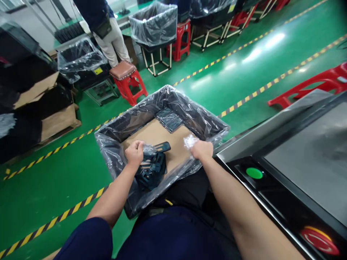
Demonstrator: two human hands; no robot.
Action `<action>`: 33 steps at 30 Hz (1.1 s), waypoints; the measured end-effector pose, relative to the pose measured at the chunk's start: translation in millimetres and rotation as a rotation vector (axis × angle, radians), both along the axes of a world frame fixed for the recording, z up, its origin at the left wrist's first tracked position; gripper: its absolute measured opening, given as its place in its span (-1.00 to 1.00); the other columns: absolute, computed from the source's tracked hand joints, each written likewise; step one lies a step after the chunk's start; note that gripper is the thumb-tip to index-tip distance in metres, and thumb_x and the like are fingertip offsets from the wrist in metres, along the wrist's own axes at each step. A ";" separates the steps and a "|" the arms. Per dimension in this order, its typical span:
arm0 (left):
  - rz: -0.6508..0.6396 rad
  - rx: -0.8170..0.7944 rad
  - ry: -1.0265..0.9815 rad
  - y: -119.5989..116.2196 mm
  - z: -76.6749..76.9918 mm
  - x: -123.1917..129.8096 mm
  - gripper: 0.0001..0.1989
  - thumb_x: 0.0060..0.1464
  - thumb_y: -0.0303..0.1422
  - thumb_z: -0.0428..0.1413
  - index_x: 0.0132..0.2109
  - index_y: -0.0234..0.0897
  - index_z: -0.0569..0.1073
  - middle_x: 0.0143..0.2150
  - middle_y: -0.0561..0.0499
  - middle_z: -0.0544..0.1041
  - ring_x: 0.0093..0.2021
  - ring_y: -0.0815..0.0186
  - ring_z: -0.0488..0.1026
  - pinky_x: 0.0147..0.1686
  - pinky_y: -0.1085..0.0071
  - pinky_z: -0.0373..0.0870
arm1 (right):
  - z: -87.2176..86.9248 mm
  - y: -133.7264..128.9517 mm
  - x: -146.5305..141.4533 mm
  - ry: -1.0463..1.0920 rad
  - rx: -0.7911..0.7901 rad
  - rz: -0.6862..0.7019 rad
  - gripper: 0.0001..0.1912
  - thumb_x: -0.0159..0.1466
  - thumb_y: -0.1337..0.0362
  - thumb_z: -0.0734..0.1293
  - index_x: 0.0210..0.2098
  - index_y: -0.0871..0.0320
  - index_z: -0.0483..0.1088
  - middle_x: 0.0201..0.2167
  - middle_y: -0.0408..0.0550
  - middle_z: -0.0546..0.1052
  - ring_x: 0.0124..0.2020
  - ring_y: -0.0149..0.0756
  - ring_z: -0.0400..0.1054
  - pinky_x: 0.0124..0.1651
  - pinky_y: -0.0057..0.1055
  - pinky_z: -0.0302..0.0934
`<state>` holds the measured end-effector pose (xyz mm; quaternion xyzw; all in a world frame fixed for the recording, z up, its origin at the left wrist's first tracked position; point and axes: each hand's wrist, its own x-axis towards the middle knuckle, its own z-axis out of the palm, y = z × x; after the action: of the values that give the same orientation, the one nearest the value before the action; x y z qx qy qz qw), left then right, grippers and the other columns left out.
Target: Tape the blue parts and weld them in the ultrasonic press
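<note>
We pinch film (pixel 149 148) in our left hand (pixel 134 153), clutch a plastic wad (pixel 189 141) in our right hand (pixel 202 149); black parts (pixel 156 165) at 7 o'clock in the bin (pixel 199 117), lol.

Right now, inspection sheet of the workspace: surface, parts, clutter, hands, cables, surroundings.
Surface: cardboard sheet inside a plastic-lined bin.
Job's things: dark parts heaped near the left hand; flat dark pieces in the far corner.
Clutter: loose cardboard among dark items, far left.
Hands: left grips clear film; right hand grips crumpled clear plastic.
Cables: nothing seen in the bin.
Surroundings: green button and red button on the right; co-worker standing beyond; striped floor tape.
</note>
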<state>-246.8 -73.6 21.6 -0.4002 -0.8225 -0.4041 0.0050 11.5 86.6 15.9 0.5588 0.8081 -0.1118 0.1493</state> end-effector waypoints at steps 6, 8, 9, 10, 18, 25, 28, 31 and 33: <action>-0.003 -0.008 -0.020 2.4 0.4 -1.8 -0.73 0.13 -0.19 0.05 -0.33 -0.26 0.53 -0.44 0.00 0.55 -0.38 0.31 0.48 -0.29 0.45 0.30 | 0.6 1.2 -1.1 -0.002 0.001 -0.012 -0.69 0.21 0.23 0.23 -0.21 0.25 0.53 -0.19 0.21 0.57 -0.09 -0.05 0.45 -0.07 -0.24 0.14; 0.005 -0.011 -0.030 3.2 -0.7 -2.2 -0.73 0.13 -0.18 0.05 -0.32 -0.25 0.53 -0.42 0.00 0.56 -0.37 0.31 0.49 -0.28 0.45 0.30 | 2.1 1.4 -1.3 0.003 -0.002 -0.018 -0.69 0.21 0.23 0.24 -0.21 0.25 0.53 -0.20 0.21 0.57 -0.10 -0.04 0.45 -0.07 -0.25 0.14; 0.010 -0.015 -0.028 3.4 -1.6 -2.3 -0.73 0.13 -0.18 0.05 -0.32 -0.25 0.53 -0.42 0.00 0.56 -0.37 0.31 0.49 -0.28 0.45 0.30 | 2.7 1.5 -1.3 0.008 -0.005 -0.020 -0.70 0.21 0.23 0.24 -0.20 0.25 0.52 -0.20 0.22 0.57 -0.09 -0.04 0.45 -0.06 -0.25 0.13; 0.013 -0.019 -0.022 3.4 -2.5 -2.1 -0.73 0.13 -0.18 0.05 -0.32 -0.25 0.53 -0.43 0.00 0.56 -0.37 0.31 0.49 -0.28 0.45 0.30 | 3.1 1.6 -1.3 0.012 -0.008 -0.021 -0.70 0.21 0.23 0.24 -0.20 0.26 0.52 -0.19 0.23 0.57 -0.09 -0.04 0.45 -0.06 -0.24 0.13; 0.021 0.023 -0.009 1.3 -0.3 -0.8 -0.73 0.12 -0.17 0.06 -0.32 -0.25 0.54 -0.44 0.01 0.55 -0.40 0.31 0.48 -0.32 0.45 0.31 | 3.3 1.7 -1.3 0.011 -0.025 -0.020 -0.70 0.22 0.24 0.25 -0.20 0.29 0.52 -0.18 0.25 0.56 -0.06 -0.06 0.44 -0.05 -0.27 0.10; 0.044 0.013 -0.022 0.7 7.1 -2.3 -0.75 0.10 -0.20 0.07 -0.33 -0.27 0.53 -0.49 0.03 0.52 -0.45 0.34 0.44 -0.36 0.46 0.29 | 6.1 1.1 -1.4 -0.003 -0.019 -0.015 -0.69 0.21 0.25 0.23 -0.20 0.28 0.52 -0.18 0.22 0.57 -0.07 -0.05 0.44 -0.06 -0.26 0.13; 0.031 0.073 -0.007 -1.5 14.0 2.9 -0.76 0.07 -0.18 0.11 -0.33 -0.27 0.53 -0.53 0.07 0.47 -0.49 0.37 0.39 -0.39 0.47 0.27 | 5.0 1.1 -2.2 -0.007 -0.019 -0.015 -0.69 0.21 0.25 0.22 -0.20 0.25 0.52 -0.18 0.20 0.57 -0.08 -0.07 0.44 -0.06 -0.27 0.15; 0.034 0.115 -0.096 -2.1 25.2 9.1 -0.73 0.06 -0.15 0.11 -0.34 -0.27 0.52 -0.59 0.12 0.39 -0.56 0.41 0.30 -0.46 0.48 0.22 | 2.1 1.9 -1.3 0.017 -0.016 -0.031 -0.70 0.21 0.24 0.24 -0.19 0.25 0.52 -0.18 0.20 0.57 -0.08 -0.06 0.45 -0.03 -0.25 0.15; 0.049 0.128 -0.210 -1.0 32.9 11.2 -0.73 0.06 -0.15 0.11 -0.35 -0.28 0.51 -0.60 0.13 0.36 -0.59 0.43 0.25 -0.52 0.48 0.18 | 0.6 2.8 1.4 0.102 -0.037 -0.058 -0.72 0.19 0.26 0.27 -0.19 0.26 0.51 -0.19 0.22 0.57 -0.06 -0.01 0.44 0.01 -0.19 0.13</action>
<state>-235.6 -74.6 54.5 -0.3341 -0.8005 -0.4954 -0.0458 12.9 89.4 16.5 0.5724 0.7961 -0.1595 0.1148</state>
